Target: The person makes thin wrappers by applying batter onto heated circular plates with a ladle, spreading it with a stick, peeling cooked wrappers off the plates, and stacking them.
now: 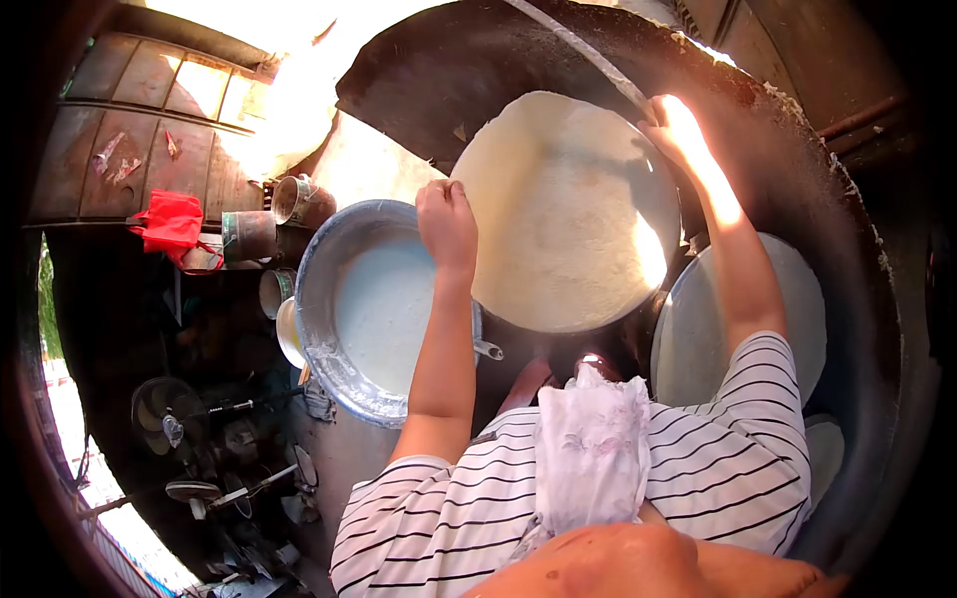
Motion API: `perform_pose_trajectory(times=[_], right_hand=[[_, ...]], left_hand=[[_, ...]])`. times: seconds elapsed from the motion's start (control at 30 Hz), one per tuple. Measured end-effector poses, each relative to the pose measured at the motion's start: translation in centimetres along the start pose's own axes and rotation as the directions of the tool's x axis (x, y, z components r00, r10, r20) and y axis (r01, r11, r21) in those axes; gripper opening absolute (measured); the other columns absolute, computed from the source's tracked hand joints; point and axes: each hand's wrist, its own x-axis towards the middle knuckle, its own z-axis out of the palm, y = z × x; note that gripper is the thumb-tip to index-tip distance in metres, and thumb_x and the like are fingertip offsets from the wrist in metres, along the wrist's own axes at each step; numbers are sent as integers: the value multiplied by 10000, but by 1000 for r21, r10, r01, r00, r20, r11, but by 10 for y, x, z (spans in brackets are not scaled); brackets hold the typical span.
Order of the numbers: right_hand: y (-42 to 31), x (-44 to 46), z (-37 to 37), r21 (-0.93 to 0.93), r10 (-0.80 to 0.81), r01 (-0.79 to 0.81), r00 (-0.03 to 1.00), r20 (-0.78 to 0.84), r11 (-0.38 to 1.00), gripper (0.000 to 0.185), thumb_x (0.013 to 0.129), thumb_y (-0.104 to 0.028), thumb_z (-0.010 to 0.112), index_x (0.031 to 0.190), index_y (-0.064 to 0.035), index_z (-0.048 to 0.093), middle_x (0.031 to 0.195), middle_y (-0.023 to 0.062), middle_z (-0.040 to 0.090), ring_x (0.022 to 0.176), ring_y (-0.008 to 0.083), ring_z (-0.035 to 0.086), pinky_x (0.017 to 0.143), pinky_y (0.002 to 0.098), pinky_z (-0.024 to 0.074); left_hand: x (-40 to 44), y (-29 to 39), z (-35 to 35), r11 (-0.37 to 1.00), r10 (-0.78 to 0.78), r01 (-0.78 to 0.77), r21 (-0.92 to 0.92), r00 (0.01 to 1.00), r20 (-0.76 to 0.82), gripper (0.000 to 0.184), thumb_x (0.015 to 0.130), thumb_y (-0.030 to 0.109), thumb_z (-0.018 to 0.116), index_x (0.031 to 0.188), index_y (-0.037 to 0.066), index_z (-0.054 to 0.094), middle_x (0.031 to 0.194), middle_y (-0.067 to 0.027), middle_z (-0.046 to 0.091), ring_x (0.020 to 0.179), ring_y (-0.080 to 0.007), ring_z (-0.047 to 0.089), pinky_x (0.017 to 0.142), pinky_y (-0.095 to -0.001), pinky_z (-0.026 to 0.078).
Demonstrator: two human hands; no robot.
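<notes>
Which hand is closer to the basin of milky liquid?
The left hand, beside the basin; the right hand is across the large pale disc, at the end of the pole.

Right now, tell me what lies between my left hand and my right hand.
In the head view, part of the large pale disc lies between your left hand and right hand.

- one tub [311, 289]
- two hands [446, 224], one by the tub, one farther right
- one cream sheet [558, 229], right of tub
- one stick [578, 45], upper right of tub
- one bag [171, 221], left of tub
- at least three cans [249, 236], left of tub
</notes>
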Motion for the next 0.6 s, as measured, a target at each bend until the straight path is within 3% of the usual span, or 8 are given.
perform_pose_trajectory(times=[0.07, 0.17, 0.23, 0.27, 0.3, 0.43, 0.53, 0.6], right_hand=[[-7, -12, -7, 107, 4, 1, 999, -53, 994, 336, 675, -205, 702, 937, -18, 606, 919, 172, 585, 885, 335, 570, 792, 386, 454], [-12, -15, -14, 328, -83, 126, 987, -140, 936, 401, 703, -152, 685, 1077, -44, 592, 886, 100, 587, 846, 190, 604, 709, 317, 478], [-29, -21, -41, 590, -3, -86, 989, 149, 803, 284, 733, -123, 671, 993, -43, 587, 791, 50, 579, 718, 108, 596, 577, 257, 476], [-32, -23, -49, 552, -57, -18, 991, 118, 834, 156, 774, -120, 655, 870, -55, 551, 693, 5, 546, 581, 61, 547, 480, 211, 436], [-47, -35, -65, 612, -112, 30, 989, 95, 790, 166, 802, -128, 645, 775, -64, 494, 623, -18, 502, 507, 56, 494, 447, 211, 407], [-65, -91, -113, 511, -99, 107, 994, -43, 853, 218, 803, -140, 677, 723, -59, 492, 590, -30, 426, 530, 62, 414, 476, 248, 338], [-89, -142, -137, 362, -67, 154, 968, -243, 919, 239, 763, -133, 681, 664, -56, 477, 572, -25, 411, 539, 82, 399, 490, 272, 332], [-93, -170, -145, 245, -24, 126, 925, -379, 961, 257, 746, -137, 694, 648, -58, 470, 559, -10, 413, 530, 92, 402, 487, 285, 333]], left_hand=[[-12, 21, -11, 996, 48, -52, -68, 997, -57, 126, 881, 96, 554, 868, -29, 555, 887, -156, 556, 820, -302, 532, 726, -390, 433], [-35, 42, -38, 983, 160, -172, -66, 975, -156, 123, 893, 99, 569, 885, -22, 554, 908, -123, 543, 803, -228, 526, 714, -333, 438], [-55, 44, -54, 969, 202, -225, -104, 960, -196, 141, 908, 123, 573, 908, -15, 549, 932, -99, 532, 805, -178, 524, 716, -296, 444], [-65, 43, -62, 957, 202, -237, -165, 958, -204, 155, 916, 140, 570, 922, -13, 542, 948, -91, 525, 816, -164, 524, 723, -288, 447], [-74, 42, -69, 941, 205, -252, -226, 956, -209, 169, 924, 156, 568, 937, -10, 535, 963, -83, 518, 826, -149, 524, 730, -280, 451], [-101, 27, -81, 890, 186, -258, -375, 958, -217, 200, 944, 185, 544, 960, -13, 520, 980, -72, 505, 836, -129, 520, 730, -267, 457], [-108, 40, -95, 834, 234, -336, -437, 934, -270, 106, 912, 95, 562, 904, -5, 527, 947, -116, 532, 859, -220, 523, 723, -303, 447], [-112, 53, -108, 828, 345, -433, -356, 894, -284, 100, 901, 82, 574, 906, -7, 529, 945, -120, 538, 860, -226, 530, 721, -309, 453]])
